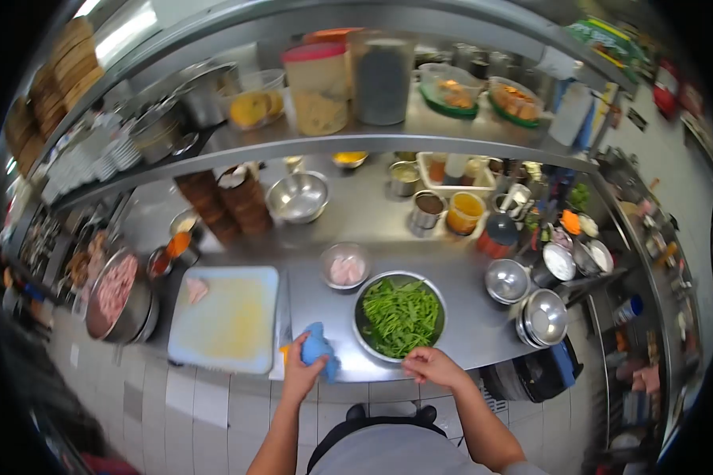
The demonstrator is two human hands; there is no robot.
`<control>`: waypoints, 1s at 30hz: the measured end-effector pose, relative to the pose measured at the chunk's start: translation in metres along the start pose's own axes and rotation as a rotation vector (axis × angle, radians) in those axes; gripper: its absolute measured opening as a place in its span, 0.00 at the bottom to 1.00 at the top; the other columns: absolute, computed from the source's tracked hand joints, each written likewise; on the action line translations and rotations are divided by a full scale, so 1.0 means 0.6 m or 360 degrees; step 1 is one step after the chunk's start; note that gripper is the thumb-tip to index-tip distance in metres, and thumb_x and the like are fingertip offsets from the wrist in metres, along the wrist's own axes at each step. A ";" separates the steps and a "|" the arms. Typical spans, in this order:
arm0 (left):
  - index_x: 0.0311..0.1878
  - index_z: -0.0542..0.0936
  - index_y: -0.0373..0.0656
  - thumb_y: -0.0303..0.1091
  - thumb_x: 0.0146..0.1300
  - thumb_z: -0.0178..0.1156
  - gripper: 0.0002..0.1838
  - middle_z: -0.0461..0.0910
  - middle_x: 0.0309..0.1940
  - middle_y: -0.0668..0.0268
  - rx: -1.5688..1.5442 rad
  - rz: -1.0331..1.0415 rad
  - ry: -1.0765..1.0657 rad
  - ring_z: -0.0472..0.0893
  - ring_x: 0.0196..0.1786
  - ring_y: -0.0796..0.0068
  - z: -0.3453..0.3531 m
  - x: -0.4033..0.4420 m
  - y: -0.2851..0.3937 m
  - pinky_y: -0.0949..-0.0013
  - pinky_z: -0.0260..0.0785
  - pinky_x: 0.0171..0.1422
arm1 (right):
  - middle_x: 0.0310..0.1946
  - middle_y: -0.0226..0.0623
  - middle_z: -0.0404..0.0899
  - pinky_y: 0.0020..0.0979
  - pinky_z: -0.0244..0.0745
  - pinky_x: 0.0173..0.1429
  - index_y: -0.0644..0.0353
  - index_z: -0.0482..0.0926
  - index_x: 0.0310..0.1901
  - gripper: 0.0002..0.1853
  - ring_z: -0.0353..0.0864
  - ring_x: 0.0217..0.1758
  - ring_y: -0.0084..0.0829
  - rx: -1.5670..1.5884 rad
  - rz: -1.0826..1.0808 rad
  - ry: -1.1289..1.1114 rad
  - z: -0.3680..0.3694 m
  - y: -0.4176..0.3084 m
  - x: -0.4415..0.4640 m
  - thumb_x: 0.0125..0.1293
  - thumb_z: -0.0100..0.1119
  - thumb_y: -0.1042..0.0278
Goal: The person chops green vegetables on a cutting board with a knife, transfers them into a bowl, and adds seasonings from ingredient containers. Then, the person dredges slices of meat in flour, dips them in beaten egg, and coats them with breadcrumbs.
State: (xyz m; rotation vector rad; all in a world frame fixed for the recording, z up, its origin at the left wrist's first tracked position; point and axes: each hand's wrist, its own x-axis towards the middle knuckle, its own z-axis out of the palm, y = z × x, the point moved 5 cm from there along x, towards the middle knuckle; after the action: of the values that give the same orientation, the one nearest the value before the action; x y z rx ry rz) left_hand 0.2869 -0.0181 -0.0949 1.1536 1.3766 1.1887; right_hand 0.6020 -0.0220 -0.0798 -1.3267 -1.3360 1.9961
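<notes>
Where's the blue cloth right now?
In the head view, the blue cloth is in the left hand at the counter's front edge, between the cutting board on its left and the greens bowl on its right.

Stainless-steel worktable (pixel 475 321) spans the center of the frame; overhead steel shelf (pixel 333 145) crosses above it. Pale floor tiles (pixel 249 412) — visible lower left and upper right. Elongated light (pixel 127 36) — upper left, lit.
</notes>
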 end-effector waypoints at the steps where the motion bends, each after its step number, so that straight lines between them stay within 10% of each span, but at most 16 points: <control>1: 0.66 0.69 0.39 0.33 0.52 0.71 0.37 0.70 0.61 0.52 0.0425 0.0224 -0.0004 0.75 0.58 0.59 -0.016 0.027 0.005 0.62 0.70 0.61 | 0.36 0.31 0.80 0.25 0.73 0.35 0.61 0.77 0.50 0.14 0.77 0.32 0.22 -0.0264 -0.0057 0.0341 -0.032 0.011 -0.006 0.69 0.61 0.62; 3: 0.61 0.75 0.41 0.40 0.51 0.72 0.33 0.65 0.66 0.43 0.1087 0.0446 0.0105 0.73 0.61 0.42 -0.029 0.069 0.002 0.56 0.69 0.63 | 0.29 0.28 0.79 0.24 0.70 0.30 0.60 0.78 0.45 0.11 0.74 0.27 0.18 -0.0544 -0.0180 0.0702 -0.077 0.027 -0.004 0.68 0.62 0.62; 7: 0.59 0.77 0.43 0.39 0.53 0.71 0.30 0.66 0.67 0.43 0.1953 0.0780 0.0179 0.73 0.62 0.42 -0.002 0.081 0.036 0.58 0.70 0.63 | 0.24 0.25 0.75 0.24 0.66 0.30 0.59 0.79 0.40 0.11 0.70 0.26 0.18 -0.0351 -0.0265 0.1045 -0.105 0.055 -0.030 0.63 0.66 0.63; 12: 0.59 0.74 0.37 0.41 0.63 0.66 0.25 0.72 0.60 0.51 0.0361 0.0017 -0.0464 0.79 0.53 0.50 0.097 0.081 -0.065 0.53 0.77 0.51 | 0.21 0.22 0.71 0.24 0.63 0.26 0.58 0.80 0.42 0.11 0.68 0.23 0.17 -0.0375 -0.0232 0.1215 -0.109 0.130 -0.074 0.58 0.69 0.69; 14: 0.63 0.65 0.37 0.43 0.68 0.61 0.28 0.73 0.55 0.55 -0.0660 -0.0829 -0.0477 0.79 0.50 0.53 0.135 0.062 -0.115 0.52 0.79 0.45 | 0.24 0.24 0.75 0.25 0.68 0.30 0.58 0.81 0.46 0.17 0.71 0.25 0.19 -0.0510 -0.0163 0.1307 -0.112 0.157 -0.106 0.54 0.70 0.69; 21: 0.49 0.64 0.42 0.38 0.71 0.58 0.15 0.73 0.47 0.56 -0.0954 -0.0955 -0.0400 0.78 0.48 0.53 0.191 0.074 -0.120 0.44 0.79 0.45 | 0.35 0.31 0.84 0.29 0.78 0.40 0.59 0.81 0.52 0.24 0.84 0.36 0.28 -0.1580 -0.0455 0.1507 -0.140 0.336 -0.247 0.53 0.72 0.63; 26: 0.43 0.69 0.47 0.26 0.64 0.56 0.07 0.78 0.38 0.64 -0.0902 -0.0758 -0.0125 0.82 0.40 0.61 0.215 0.093 -0.133 0.50 0.81 0.36 | 0.40 0.36 0.85 0.30 0.79 0.42 0.59 0.80 0.55 0.21 0.85 0.39 0.29 0.0103 0.0133 0.1513 -0.164 0.285 -0.375 0.59 0.66 0.67; 30: 0.44 0.71 0.47 0.24 0.55 0.56 0.13 0.79 0.37 0.64 -0.0838 -0.0640 0.0068 0.82 0.37 0.63 0.214 0.071 -0.119 0.56 0.79 0.26 | 0.36 0.35 0.84 0.25 0.77 0.38 0.63 0.77 0.54 0.15 0.80 0.33 0.22 0.0211 -0.0294 0.1626 -0.248 0.140 -0.441 0.65 0.60 0.73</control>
State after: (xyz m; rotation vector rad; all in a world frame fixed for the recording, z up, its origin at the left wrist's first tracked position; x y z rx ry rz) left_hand 0.4047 0.0308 -0.1793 0.4581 1.1553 1.1822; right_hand 0.8702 -0.1819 -0.0377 -1.7047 -0.7598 0.9668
